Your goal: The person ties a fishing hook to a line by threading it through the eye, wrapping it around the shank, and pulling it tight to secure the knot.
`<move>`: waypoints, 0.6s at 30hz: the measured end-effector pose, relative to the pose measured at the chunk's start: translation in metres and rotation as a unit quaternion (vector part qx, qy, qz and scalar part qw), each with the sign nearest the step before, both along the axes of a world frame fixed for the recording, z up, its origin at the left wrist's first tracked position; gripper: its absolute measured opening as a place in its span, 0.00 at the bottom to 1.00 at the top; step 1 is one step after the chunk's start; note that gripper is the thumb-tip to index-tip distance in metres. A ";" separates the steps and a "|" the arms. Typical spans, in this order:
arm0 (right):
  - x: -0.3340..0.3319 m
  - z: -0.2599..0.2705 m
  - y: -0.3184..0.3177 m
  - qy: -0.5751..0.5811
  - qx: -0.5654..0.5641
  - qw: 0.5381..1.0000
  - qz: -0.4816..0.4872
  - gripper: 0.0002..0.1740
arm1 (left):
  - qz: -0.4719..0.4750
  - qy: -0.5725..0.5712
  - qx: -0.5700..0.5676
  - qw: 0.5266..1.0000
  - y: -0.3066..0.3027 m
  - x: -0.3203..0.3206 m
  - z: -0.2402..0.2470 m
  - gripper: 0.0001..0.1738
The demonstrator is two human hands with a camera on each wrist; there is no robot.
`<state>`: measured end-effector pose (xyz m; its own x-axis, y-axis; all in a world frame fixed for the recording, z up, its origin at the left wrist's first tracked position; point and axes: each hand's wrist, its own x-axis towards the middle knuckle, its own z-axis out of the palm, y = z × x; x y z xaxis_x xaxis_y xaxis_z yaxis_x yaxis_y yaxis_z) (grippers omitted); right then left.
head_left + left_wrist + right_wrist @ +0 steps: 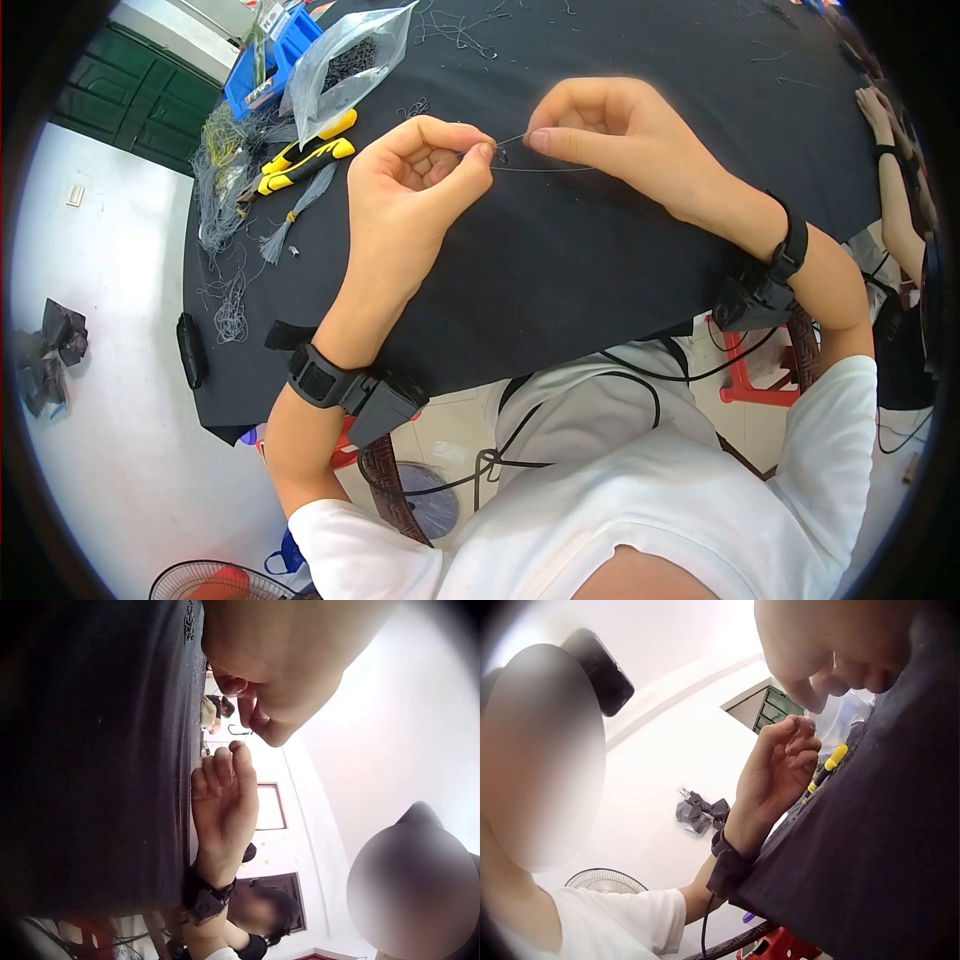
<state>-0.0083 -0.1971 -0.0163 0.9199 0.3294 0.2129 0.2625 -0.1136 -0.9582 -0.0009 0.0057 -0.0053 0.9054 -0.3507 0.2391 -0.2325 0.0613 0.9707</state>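
Over the black-covered table, my left hand (415,185) pinches a small dark fish hook (238,730) between thumb and forefinger. Its bend sticks out past the fingertips. A thin clear fishing line (545,170) spans the gap from the hook to my right hand (630,140), whose thumb and forefinger pinch the line close by. The fingertips of both hands face each other, a short way apart. My other left fingers curl toward the palm.
Yellow-and-black pliers (310,165) lie at the left beside bundles of grey line (230,310). Behind them are a clear plastic bag (350,70) of dark hooks and a blue bin (275,60). Another person's arm (900,200) rests at the right edge.
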 end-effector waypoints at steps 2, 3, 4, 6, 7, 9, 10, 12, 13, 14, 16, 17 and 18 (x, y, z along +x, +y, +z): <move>-0.002 0.002 0.002 0.025 0.013 1.000 -0.003 0.10 | 0.001 0.004 -0.004 1.000 -0.001 -0.001 0.001 0.05; -0.003 0.003 0.002 0.037 0.020 0.999 -0.004 0.10 | 0.007 -0.003 -0.006 1.000 -0.001 -0.001 0.001 0.05; -0.004 0.005 0.002 0.047 0.023 0.999 -0.003 0.10 | 0.013 -0.010 -0.008 1.000 -0.002 -0.001 0.001 0.04; -0.004 0.006 0.002 0.069 0.032 0.997 -0.003 0.10 | 0.024 -0.035 0.005 0.999 -0.004 -0.002 0.002 0.04; -0.004 0.005 0.003 0.070 0.030 0.997 -0.002 0.10 | 0.029 -0.052 0.019 0.998 -0.005 -0.003 0.002 0.04; -0.004 0.005 0.005 0.069 0.023 0.997 -0.002 0.10 | 0.032 -0.068 0.041 0.996 -0.007 -0.005 0.004 0.04; -0.003 0.003 0.006 0.057 0.024 0.998 0.003 0.10 | 0.030 -0.065 0.049 0.996 -0.008 -0.007 0.005 0.05; -0.002 -0.002 0.007 0.034 0.024 0.999 0.013 0.10 | 0.024 -0.048 0.038 0.998 -0.010 -0.010 0.005 0.05; -0.003 -0.001 0.008 0.052 0.016 0.998 0.016 0.10 | 0.021 -0.034 0.021 0.999 -0.011 -0.011 0.005 0.06; -0.005 0.002 0.008 0.070 0.008 0.997 0.020 0.10 | 0.018 -0.020 0.003 1.000 -0.011 -0.011 0.005 0.06; -0.005 0.001 0.008 0.071 0.001 0.997 0.033 0.09 | 0.027 -0.008 0.005 1.000 -0.012 -0.011 0.007 0.06; -0.003 -0.003 0.007 0.055 0.001 0.998 0.042 0.09 | 0.032 -0.002 0.006 0.999 -0.012 -0.011 0.008 0.06; -0.002 -0.006 0.007 0.038 0.001 0.998 0.052 0.09 | 0.035 -0.005 0.013 0.999 -0.011 -0.011 0.008 0.06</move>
